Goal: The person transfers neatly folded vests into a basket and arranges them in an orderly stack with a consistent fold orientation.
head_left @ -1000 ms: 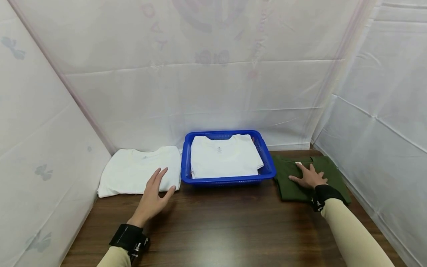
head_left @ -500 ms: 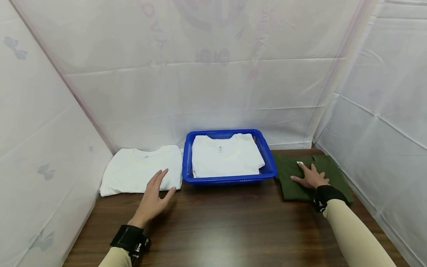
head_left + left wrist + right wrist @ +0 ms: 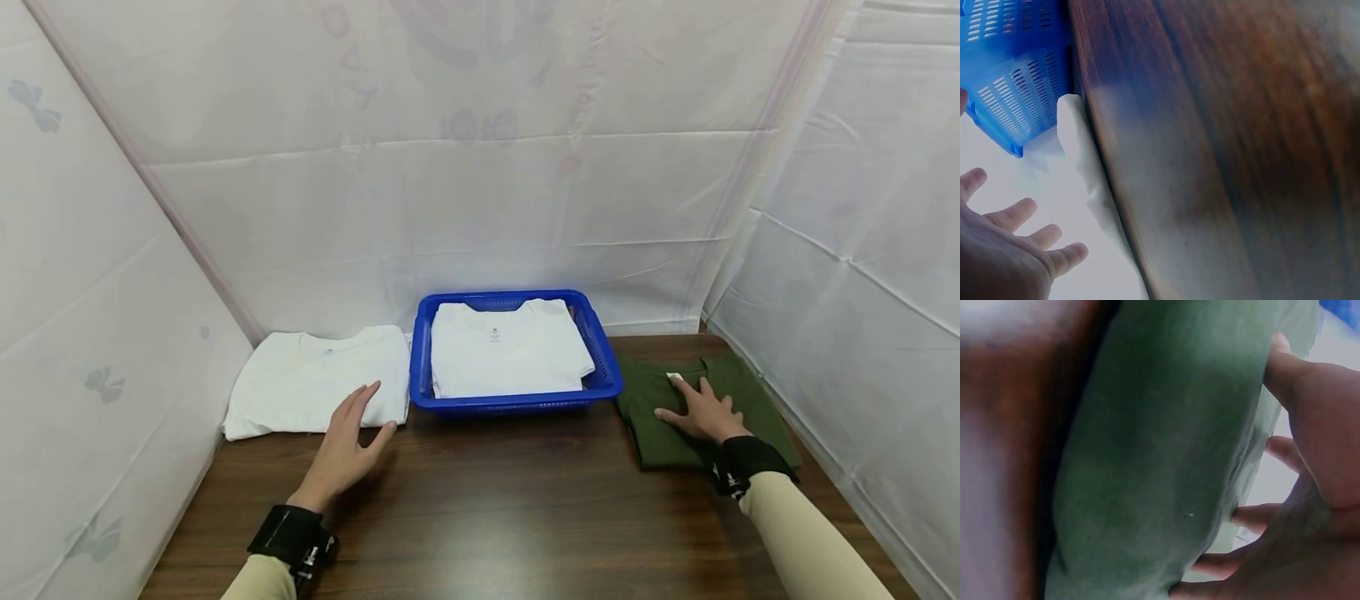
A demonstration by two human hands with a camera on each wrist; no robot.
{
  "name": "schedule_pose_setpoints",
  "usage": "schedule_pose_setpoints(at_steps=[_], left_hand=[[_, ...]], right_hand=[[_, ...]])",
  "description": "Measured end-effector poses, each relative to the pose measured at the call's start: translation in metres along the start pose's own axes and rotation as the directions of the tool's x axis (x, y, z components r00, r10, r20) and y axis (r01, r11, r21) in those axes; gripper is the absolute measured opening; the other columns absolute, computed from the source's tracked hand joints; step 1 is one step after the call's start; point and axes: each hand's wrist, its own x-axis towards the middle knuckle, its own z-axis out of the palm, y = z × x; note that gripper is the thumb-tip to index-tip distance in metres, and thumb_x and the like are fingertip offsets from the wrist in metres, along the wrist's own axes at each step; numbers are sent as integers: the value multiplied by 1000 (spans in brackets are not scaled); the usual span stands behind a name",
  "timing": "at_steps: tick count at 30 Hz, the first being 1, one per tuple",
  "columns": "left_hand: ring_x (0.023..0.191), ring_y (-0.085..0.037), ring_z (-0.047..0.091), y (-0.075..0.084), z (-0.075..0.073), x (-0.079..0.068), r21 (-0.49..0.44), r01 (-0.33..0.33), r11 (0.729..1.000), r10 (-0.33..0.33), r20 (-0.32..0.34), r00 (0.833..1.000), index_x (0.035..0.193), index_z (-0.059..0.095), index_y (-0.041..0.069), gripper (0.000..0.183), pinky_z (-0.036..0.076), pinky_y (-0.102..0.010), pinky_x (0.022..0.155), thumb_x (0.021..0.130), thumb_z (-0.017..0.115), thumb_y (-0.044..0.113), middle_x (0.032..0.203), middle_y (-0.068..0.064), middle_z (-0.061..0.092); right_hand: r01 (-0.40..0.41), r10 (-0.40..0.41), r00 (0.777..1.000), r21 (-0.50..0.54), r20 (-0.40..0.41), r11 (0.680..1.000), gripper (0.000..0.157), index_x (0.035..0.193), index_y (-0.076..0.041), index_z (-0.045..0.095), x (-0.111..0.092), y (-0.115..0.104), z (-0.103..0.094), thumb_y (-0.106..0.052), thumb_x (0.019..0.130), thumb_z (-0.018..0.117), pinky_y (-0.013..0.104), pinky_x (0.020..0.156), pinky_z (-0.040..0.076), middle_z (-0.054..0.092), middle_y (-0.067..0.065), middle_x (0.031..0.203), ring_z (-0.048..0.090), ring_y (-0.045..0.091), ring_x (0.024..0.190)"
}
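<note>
A folded dark green T-shirt with a small white neck label lies at the right of the table. My right hand rests on it with fingers spread, and the right wrist view shows the fingertips touching the cloth. A folded white T-shirt lies at the left. My left hand is held over its near edge, fingers apart and holding nothing. Between the two shirts stands a blue plastic basket, with another folded white T-shirt inside.
The dark brown wooden table spreads in front of the basket. White sheeting closes off the back and both sides. In the left wrist view the basket's perforated wall stands beside the white shirt.
My right hand has drawn slightly toward me, and the green T-shirt has slid nearer with it. My left hand stays in about the same place.
</note>
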Motion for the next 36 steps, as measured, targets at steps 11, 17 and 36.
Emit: schedule_pose_setpoints(at_steps=[11, 17, 36], left_hand=[[146, -47, 29, -3, 1, -2, -6, -22, 1000, 22, -3, 1000, 161, 33, 10, 74, 27, -68, 114, 101, 66, 38, 158, -28, 35], [147, -46, 28, -2, 1, -2, -3, -10, 1000, 10, 8, 1000, 161, 32, 13, 74, 27, -68, 114, 101, 65, 38, 159, -27, 34], [146, -47, 29, -3, 3, -1, -13, -39, 999, 39, 1, 999, 161, 32, 12, 74, 28, -68, 113, 100, 67, 37, 158, -27, 35]], right_hand=[[36, -39, 998, -62, -42, 997, 97, 162, -9, 23, -28, -1, 15, -69, 94, 57, 89, 90, 26, 8, 46, 156, 17, 83, 124], [54, -58, 996, -63, -72, 997, 96, 161, -9, 26, -46, -3, 22, -68, 94, 59, 88, 89, 28, 11, 46, 156, 19, 83, 123], [42, -50, 993, -70, -111, 997, 96, 159, -9, 31, -79, -9, 35, -70, 92, 60, 89, 88, 26, 15, 45, 155, 17, 82, 125]])
